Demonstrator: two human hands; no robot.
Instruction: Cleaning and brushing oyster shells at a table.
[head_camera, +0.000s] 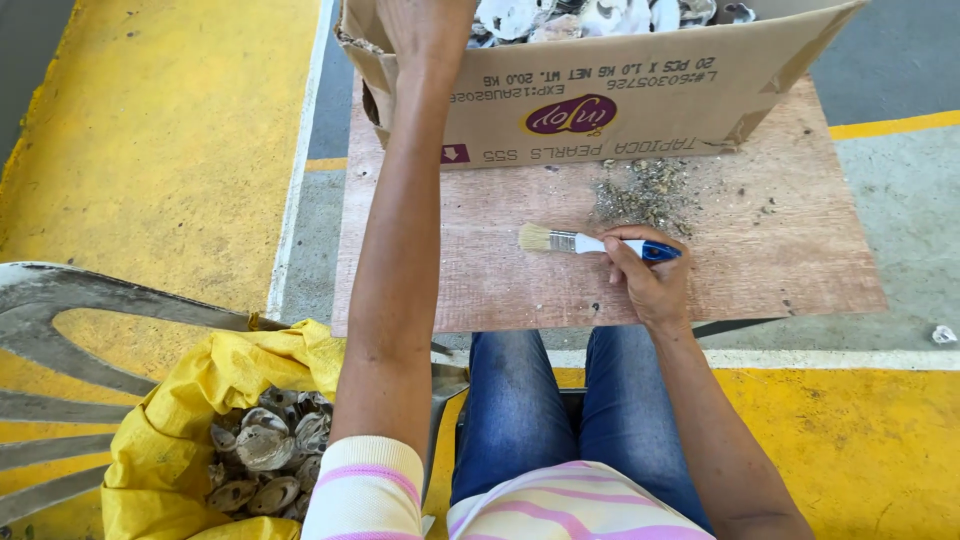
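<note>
Right hand (650, 280) fingers closed around paintbrush (590, 243); left hand (425, 25) in box (640, 95).

I see a small paintbrush (590, 243), pale bristles, blue-and-white handle, lying level over the bench (780, 250), bristles pointing left, beside gritty debris (645, 190).

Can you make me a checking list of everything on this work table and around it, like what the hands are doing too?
Surface: brown wooden board, scratched and dusty.
Job's things: paintbrush with blue handle; cardboard box of pale shells at the far edge.
Clutter: grey pile of grit by the box.
Grippers: right hand grips the paintbrush; left hand reaches into the box, fingers hidden.
Cables: nothing seen.
Surroundings: yellow sack of shells, grey plastic chair, yellow-painted floor.
</note>
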